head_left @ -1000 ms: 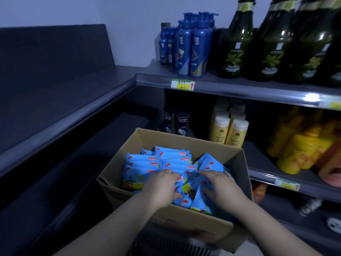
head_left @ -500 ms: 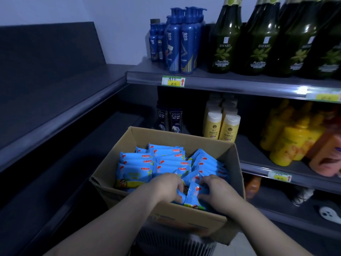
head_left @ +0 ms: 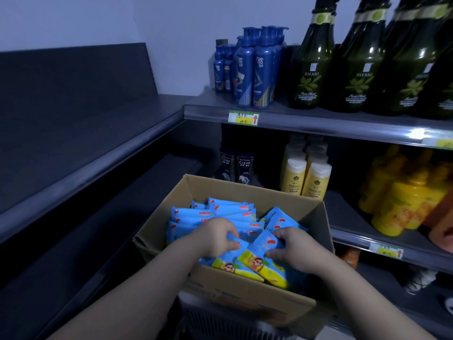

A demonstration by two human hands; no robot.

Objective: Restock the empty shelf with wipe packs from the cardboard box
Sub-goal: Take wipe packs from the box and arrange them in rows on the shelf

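1. To the left we see the empty shelf (head_left: 73,133), a dark bay with bare decks running back to the corner.
2. On the right is the stocked shelf (head_left: 318,125). Olive-green Difaso bottles (head_left: 311,69) and blue pump bottles (head_left: 262,69) stand on its upper deck. Orange-yellow bottles (head_left: 402,204), pale Herbal bottles (head_left: 316,182) and two dark Clear bottles (head_left: 244,168) stand on the deck below.
3. The cardboard box (head_left: 257,298) sits open in front of us, low in the view between the two bays. What it rests on we cannot tell.
4. Both forearms reach forward, bare, and converge over the near wall of the box.
5. The left hand (head_left: 217,235) is palm down inside the box. Its fingers curl over the top edge of one wipe pack (head_left: 225,262) and the thumb pinches it from the near side.
6. The right hand (head_left: 296,249) mirrors it, just beside. Its fingers hook over the top of a second wipe pack (head_left: 263,260) and the thumb presses on the printed face.
7. The two gripped packs touch each other, tilted, with their yellow lower edges over the box's near wall.
8. The rest of the wipe packs (head_left: 220,212) stand in blue rows on edge, filling the box behind the hands.
9. A green and yellow price tag (head_left: 243,118) sits on the upper shelf edge under the blue bottles.
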